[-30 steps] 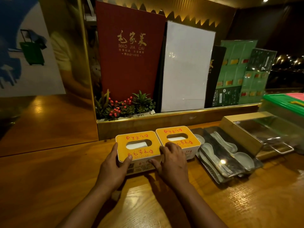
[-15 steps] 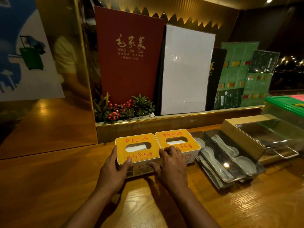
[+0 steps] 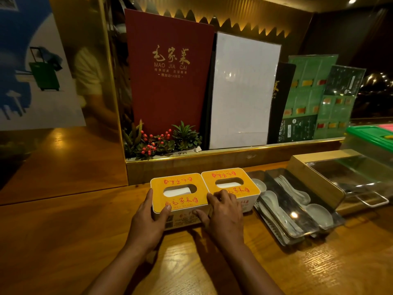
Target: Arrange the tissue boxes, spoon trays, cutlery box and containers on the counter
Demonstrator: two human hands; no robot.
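Observation:
Two yellow-topped tissue boxes stand side by side on the wooden counter (image 3: 63, 241). My left hand (image 3: 148, 220) grips the left corner of the left tissue box (image 3: 178, 191), thumb on its lid. My right hand (image 3: 223, 211) holds that same box's right front corner, with fingers lying across the seam onto the right tissue box (image 3: 230, 182). To the right lie metal spoon trays (image 3: 282, 231) with white ceramic spoons (image 3: 319, 211). Further right sits a cutlery box (image 3: 319, 182) with a clear lid, then a green-lidded container (image 3: 370, 137).
Behind the boxes a raised ledge (image 3: 212, 160) carries a red menu (image 3: 168, 71), a white board (image 3: 244, 90), green menu cards (image 3: 308, 99) and a small plant with red berries (image 3: 161, 141). A mirrored gold panel (image 3: 53, 167) stands at the left.
The left tissue box has been straightened a little against the right box. Both hands stay on it in nearly the same place.

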